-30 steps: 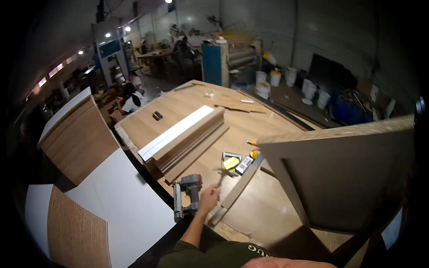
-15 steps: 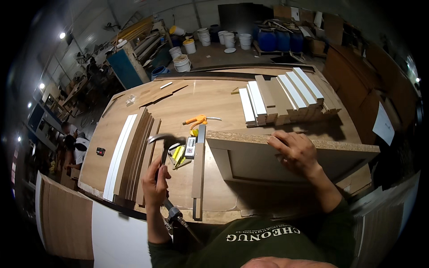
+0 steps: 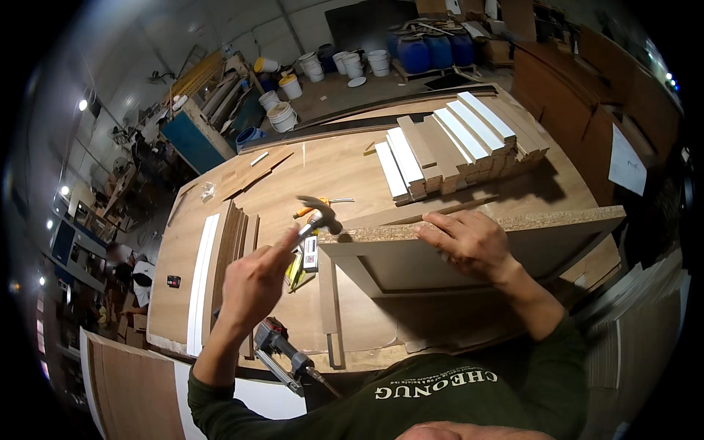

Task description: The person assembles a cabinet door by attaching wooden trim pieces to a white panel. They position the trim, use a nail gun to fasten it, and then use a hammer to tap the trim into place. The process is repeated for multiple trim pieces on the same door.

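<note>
My left hand (image 3: pixel 253 284) is wrapped round the handle of a claw hammer (image 3: pixel 323 217). The hammer's head is just above the left end of a framed panel (image 3: pixel 469 268); I cannot tell whether it touches. This panel stands tilted on its long side, its rough chipboard edge upward. My right hand (image 3: pixel 469 242) grips that top edge near the middle, fingers curled over it. Below my left forearm is a nail gun (image 3: pixel 282 348) with a hose fitting. Beyond the hammer lies an orange air blow gun (image 3: pixel 314 208), partly hidden, near a small white box (image 3: pixel 311 253).
White-faced strips and boards (image 3: pixel 440 150) are stacked at the back right of the wooden worktable (image 3: pixel 279 191). More upright boards (image 3: pixel 213 271) stand at the left, beside a small black tape measure (image 3: pixel 173 281). Buckets (image 3: pixel 281 116) and blue drums (image 3: pixel 429 53) stand behind. People work far left.
My left hand has swung the hammer rightward, to the panel's left end. My right hand keeps its grip on the panel. A strip behind the panel now shows, and the whole view has tilted slightly.
</note>
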### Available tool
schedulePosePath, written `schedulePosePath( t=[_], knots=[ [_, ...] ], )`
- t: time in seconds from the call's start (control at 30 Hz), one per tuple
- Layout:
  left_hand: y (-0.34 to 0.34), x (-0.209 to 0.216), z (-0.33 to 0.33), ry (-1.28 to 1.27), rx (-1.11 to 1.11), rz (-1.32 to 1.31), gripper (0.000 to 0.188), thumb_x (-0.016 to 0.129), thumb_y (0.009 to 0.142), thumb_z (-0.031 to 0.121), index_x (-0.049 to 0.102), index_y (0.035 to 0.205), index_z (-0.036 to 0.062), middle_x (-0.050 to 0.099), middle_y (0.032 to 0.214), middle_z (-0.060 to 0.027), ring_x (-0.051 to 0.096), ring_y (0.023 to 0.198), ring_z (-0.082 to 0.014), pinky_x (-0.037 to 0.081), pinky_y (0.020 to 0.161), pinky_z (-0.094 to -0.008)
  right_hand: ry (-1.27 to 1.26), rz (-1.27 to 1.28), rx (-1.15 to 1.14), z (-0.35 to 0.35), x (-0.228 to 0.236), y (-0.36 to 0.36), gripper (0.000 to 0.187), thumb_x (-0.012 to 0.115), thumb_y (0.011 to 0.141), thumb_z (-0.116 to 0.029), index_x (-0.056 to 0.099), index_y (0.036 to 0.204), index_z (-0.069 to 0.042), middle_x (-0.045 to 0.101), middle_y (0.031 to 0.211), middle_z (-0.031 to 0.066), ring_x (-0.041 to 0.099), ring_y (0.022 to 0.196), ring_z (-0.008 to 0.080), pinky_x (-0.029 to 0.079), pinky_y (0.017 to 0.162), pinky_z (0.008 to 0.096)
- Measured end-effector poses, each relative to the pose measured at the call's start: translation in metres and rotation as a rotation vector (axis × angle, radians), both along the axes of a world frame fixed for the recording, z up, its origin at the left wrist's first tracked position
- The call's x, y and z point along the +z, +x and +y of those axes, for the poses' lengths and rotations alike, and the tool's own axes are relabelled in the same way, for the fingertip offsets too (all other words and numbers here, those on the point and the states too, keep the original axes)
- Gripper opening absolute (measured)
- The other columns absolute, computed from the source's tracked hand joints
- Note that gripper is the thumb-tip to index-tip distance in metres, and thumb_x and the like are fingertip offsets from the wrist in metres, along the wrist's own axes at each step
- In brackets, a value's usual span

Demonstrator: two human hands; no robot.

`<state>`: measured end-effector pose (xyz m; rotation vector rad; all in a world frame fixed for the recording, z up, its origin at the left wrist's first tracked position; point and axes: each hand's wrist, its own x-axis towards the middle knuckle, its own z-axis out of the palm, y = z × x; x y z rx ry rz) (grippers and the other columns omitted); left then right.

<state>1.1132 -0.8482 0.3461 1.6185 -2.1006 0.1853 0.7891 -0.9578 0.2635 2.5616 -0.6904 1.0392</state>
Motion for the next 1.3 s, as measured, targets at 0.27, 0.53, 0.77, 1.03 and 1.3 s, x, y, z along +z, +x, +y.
schedulePosePath(
  t=[0.27, 0.53, 0.77, 1.03, 1.3],
  knots=[
    [0.022, 0.000, 0.007, -0.135, -0.056, 0.094, 0.049, 0.057, 0.092, 0.012, 0.046, 0.139, 0.0155, 0.057, 0.066, -0.0010, 0.045, 0.052, -0.0073, 0.040, 0.046, -0.0265, -0.011, -0.023, -0.007, 0.001, 0.002, 0.001, 0.031, 0.051, 0.084, -0.015, 0.065, 0.111, -0.021, 0.067, 0.107, 0.0057, 0.065, 0.078, 0.0191, 0.052, 0.065, 0.0314],
    [0.023, 0.040, 0.002, -0.194, -0.037, 0.242, 0.047, 0.049, 0.095, 0.008, 0.043, 0.141, 0.0135, 0.045, 0.060, 0.0026, 0.041, 0.050, -0.0046, 0.035, 0.043, -0.0238, 0.011, 0.001, -0.038, 0.001, 0.000, -0.006, 0.035, 0.060, 0.076, -0.015, 0.065, 0.110, -0.021, 0.067, 0.106, 0.0048, 0.066, 0.081, 0.0203, 0.052, 0.066, 0.0323],
    [0.017, -0.004, 0.003, 0.068, 0.063, -0.163, 0.048, 0.057, 0.091, 0.014, 0.048, 0.137, 0.0228, 0.065, 0.077, -0.0117, 0.062, 0.062, -0.0244, 0.048, 0.053, -0.0397, -0.013, -0.023, 0.016, 0.000, 0.003, -0.001, 0.031, 0.050, 0.084, -0.016, 0.064, 0.111, -0.020, 0.066, 0.106, 0.0049, 0.065, 0.077, 0.0192, 0.051, 0.063, 0.0314],
    [-0.011, 0.049, -0.005, -0.303, -0.051, 0.475, 0.043, 0.043, 0.099, 0.013, 0.039, 0.142, 0.0059, 0.038, 0.057, 0.0049, 0.038, 0.051, -0.0019, 0.036, 0.045, -0.0226, 0.027, -0.006, -0.017, -0.003, -0.003, -0.010, 0.031, 0.059, 0.080, -0.019, 0.065, 0.111, -0.020, 0.067, 0.106, 0.0040, 0.066, 0.083, 0.0198, 0.051, 0.067, 0.0321],
    [-0.015, 0.017, -0.011, 0.147, -0.080, 0.111, 0.056, 0.050, 0.089, -0.001, 0.045, 0.140, 0.0211, 0.054, 0.061, -0.0022, 0.052, 0.054, -0.0105, 0.044, 0.049, -0.0271, 0.011, -0.030, 0.019, 0.000, -0.003, -0.003, 0.033, 0.054, 0.083, -0.017, 0.063, 0.114, -0.021, 0.066, 0.105, 0.0053, 0.065, 0.081, 0.0193, 0.052, 0.068, 0.0317]
  ],
)
